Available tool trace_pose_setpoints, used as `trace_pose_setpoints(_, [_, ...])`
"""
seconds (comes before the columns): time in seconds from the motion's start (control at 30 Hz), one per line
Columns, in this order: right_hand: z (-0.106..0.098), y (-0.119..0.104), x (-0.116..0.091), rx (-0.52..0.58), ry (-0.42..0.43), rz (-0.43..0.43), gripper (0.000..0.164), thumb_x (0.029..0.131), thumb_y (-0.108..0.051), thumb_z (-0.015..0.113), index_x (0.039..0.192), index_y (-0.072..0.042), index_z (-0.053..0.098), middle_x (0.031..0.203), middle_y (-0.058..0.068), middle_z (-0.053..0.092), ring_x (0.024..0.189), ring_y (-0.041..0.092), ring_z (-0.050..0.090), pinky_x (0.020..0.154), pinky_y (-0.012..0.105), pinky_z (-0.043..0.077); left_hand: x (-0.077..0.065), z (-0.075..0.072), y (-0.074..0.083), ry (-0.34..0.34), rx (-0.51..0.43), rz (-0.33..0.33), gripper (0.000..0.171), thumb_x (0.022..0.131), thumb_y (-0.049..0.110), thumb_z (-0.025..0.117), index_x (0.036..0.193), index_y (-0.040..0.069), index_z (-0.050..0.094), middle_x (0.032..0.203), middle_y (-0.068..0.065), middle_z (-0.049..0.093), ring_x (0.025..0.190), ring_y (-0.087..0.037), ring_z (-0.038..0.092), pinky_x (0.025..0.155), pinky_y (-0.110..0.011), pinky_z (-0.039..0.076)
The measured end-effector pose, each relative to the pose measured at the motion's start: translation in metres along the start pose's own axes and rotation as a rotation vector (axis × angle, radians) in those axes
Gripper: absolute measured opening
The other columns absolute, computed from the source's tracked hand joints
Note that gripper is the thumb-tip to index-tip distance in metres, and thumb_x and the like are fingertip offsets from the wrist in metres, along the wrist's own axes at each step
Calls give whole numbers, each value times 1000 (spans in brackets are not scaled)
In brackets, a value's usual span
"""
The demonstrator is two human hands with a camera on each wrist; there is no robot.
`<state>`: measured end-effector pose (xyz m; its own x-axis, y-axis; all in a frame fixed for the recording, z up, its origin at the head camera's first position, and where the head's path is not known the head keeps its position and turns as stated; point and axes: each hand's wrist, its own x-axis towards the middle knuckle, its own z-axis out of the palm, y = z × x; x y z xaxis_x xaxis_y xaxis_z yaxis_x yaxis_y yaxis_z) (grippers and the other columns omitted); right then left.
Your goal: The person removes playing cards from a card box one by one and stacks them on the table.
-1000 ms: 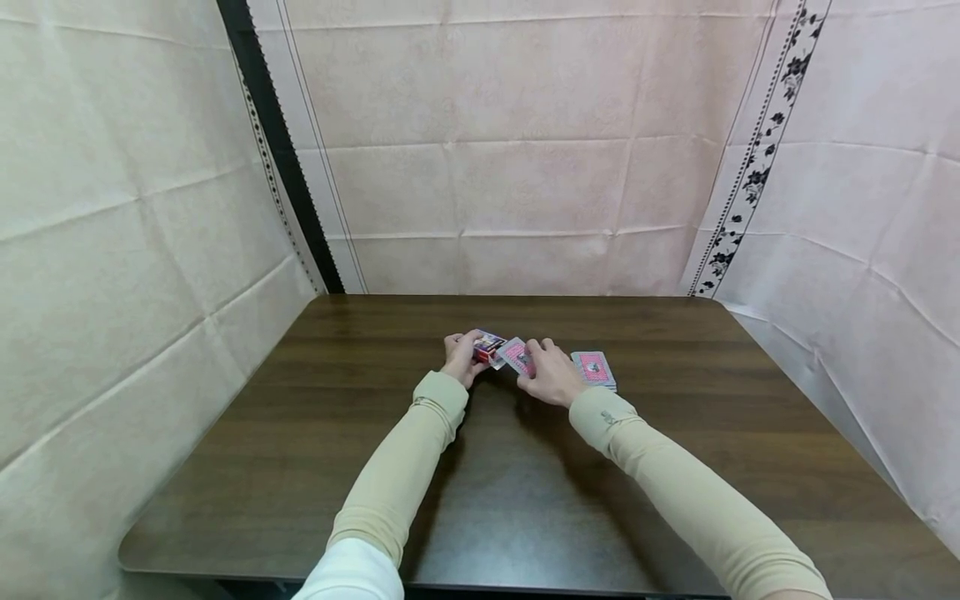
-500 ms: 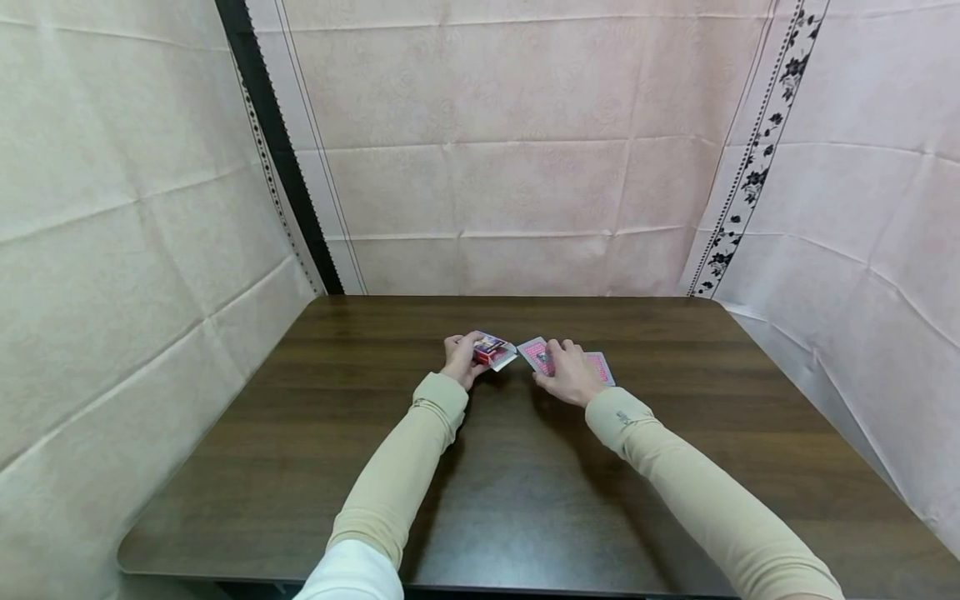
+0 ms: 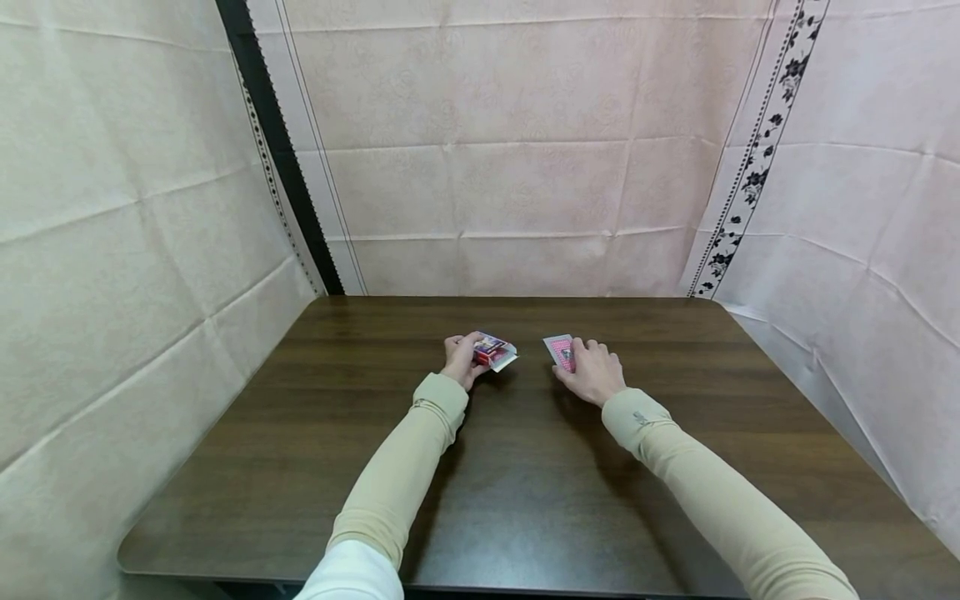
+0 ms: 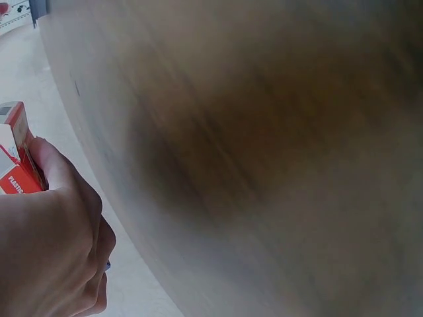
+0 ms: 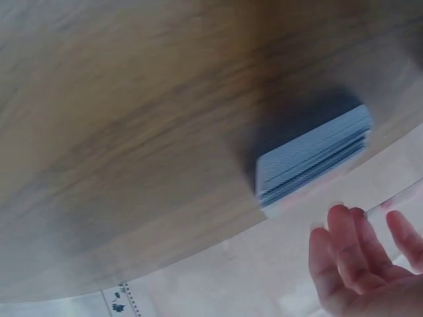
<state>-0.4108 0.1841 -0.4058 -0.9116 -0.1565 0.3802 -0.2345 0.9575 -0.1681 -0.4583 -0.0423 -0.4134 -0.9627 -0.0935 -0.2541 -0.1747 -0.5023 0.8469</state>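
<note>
My left hand (image 3: 459, 358) grips a red and blue playing-card box (image 3: 494, 350), its light flap pointing right. In the left wrist view, only part of the red box (image 4: 25, 177) shows beyond the hand. A pink-backed playing card (image 3: 559, 351) is pinched by my right hand (image 3: 595, 374); whether it is one card or a few, I cannot tell. The right wrist view has a thick deck of cards (image 5: 314, 157) on the table beside the right fingers. That deck is hidden behind the right hand in the head view.
Under both hands lies a dark brown wooden table (image 3: 300, 467) with rounded corners. Pale creased cloth (image 3: 525, 167) hangs behind it and at both sides, with a black strip (image 3: 285, 150) at the back left.
My right hand has moved right with the pink-backed card, away from the box and over the deck, which it now hides in the head view. The left hand and box stay put.
</note>
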Motion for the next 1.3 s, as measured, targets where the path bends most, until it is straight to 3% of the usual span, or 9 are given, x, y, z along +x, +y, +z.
trace_pose_setpoints(0.4, [3, 19, -4, -92, -19, 104, 63, 81, -46, 56, 123, -1, 45, 101, 24, 54, 92, 40, 48, 73, 52, 37, -1, 1, -1, -2, 13, -10, 38, 85, 12, 54, 108, 15, 23, 119, -23, 40, 104, -34, 51, 86, -45, 47])
trace_pose_setpoints(0.8, [5, 25, -8, -171, -84, 121, 57, 81, -46, 54, 115, 0, 50, 102, 25, 57, 92, 39, 49, 74, 53, 37, 3, 0, -4, -2, 19, 8, 40, 84, 12, 54, 109, 14, 23, 116, -23, 42, 101, -34, 53, 85, -46, 47])
trace_pose_setpoints(0.9, [4, 25, -9, -179, -101, 121, 57, 82, -47, 54, 113, 1, 51, 101, 25, 58, 92, 39, 48, 74, 53, 38, -2, 1, -4, -14, 12, 32, 38, 85, 12, 54, 108, 12, 24, 114, -25, 43, 98, -35, 55, 84, -47, 47])
trace_pose_setpoints(1.03, [4, 25, -9, -180, -107, 117, 56, 82, -48, 54, 110, 1, 52, 99, 24, 58, 90, 38, 49, 73, 52, 38, -10, 2, 2, -26, 12, 7, 37, 86, 12, 53, 109, 13, 23, 115, -24, 43, 101, -35, 53, 85, -47, 47])
trace_pose_setpoints(1.1, [4, 25, -10, -182, -108, 116, 56, 81, -49, 54, 109, 0, 53, 99, 24, 58, 90, 38, 49, 73, 52, 38, -8, 3, 2, -13, 17, -13, 39, 86, 11, 53, 111, 14, 23, 118, -23, 42, 105, -35, 51, 87, -46, 45])
trace_pose_setpoints(1.23, [6, 26, -12, -183, -109, 113, 56, 81, -50, 55, 107, -1, 54, 98, 25, 58, 90, 38, 49, 72, 52, 38, 15, 0, -9, 13, 5, 11, 46, 82, 12, 58, 113, 13, 23, 116, -24, 44, 100, -35, 54, 82, -47, 48])
trace_pose_setpoints(1.27, [6, 26, -12, -184, -108, 113, 56, 81, -50, 55, 107, -1, 54, 98, 25, 58, 90, 38, 49, 72, 52, 38, 28, -4, -16, -7, -6, 32, 48, 80, 13, 61, 111, 15, 24, 112, -25, 46, 95, -36, 56, 78, -47, 49])
trace_pose_setpoints(1.3, [6, 26, -12, -184, -109, 111, 55, 81, -50, 55, 107, -1, 54, 98, 25, 58, 90, 39, 49, 72, 52, 38, 31, -5, -18, -5, -8, 38, 49, 79, 13, 62, 111, 14, 24, 111, -25, 46, 94, -36, 57, 77, -47, 50])
